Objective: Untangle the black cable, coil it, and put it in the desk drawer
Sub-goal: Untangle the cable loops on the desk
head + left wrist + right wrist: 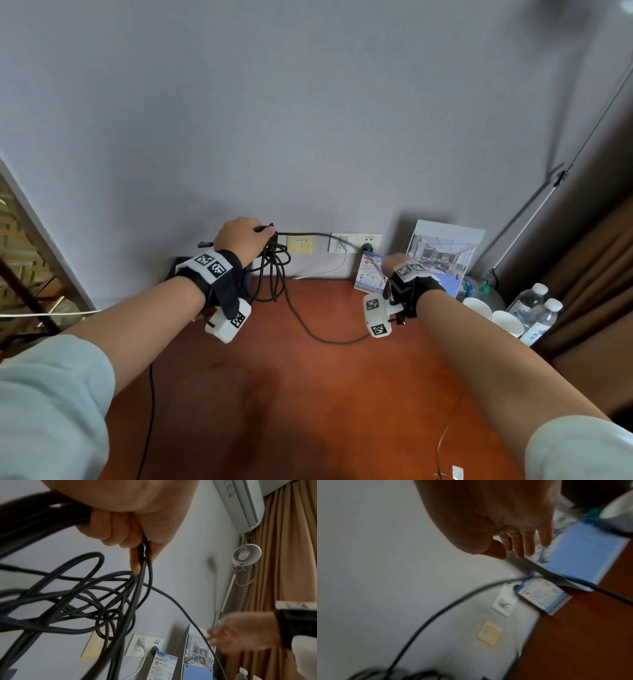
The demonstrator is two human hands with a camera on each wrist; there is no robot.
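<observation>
L hand [239,240]: clenched on the cable [274,270] bundle, raised in front of the wall, centre of head view. L wrist view: fingers [109,524] curled round several strands, thumb + forefinger pinching two more.
Cable: black; several loops hang from L hand, still crossed and tangled in L wrist view. One strand drops to the desk [308,394], curves right and runs under the R wrist. Another runs right from the fist along the wall toward the R hand.
R hand [394,263]: released, fingers [518,547] straight and spread, holding nothing. Right of centre in head view, near the leaflet [371,274]. Touching the strand or not: can't tell, R wrist view blurred.
Desk: red-brown wood, lower half of head view. Drawer not in view.
On desk, back right: leaflet, photo stand [445,253], both against the wall. Further right: paper cups [479,306], water bottles [534,305].
Wall [308,120]: grey. Sockets [356,242] w/ white and dark plugs, beige plate [299,244] to their left.
Room: brown curtain [291,561] at right, AC unit [243,503] upper right of L wrist view, lamp [245,554] below it.
</observation>
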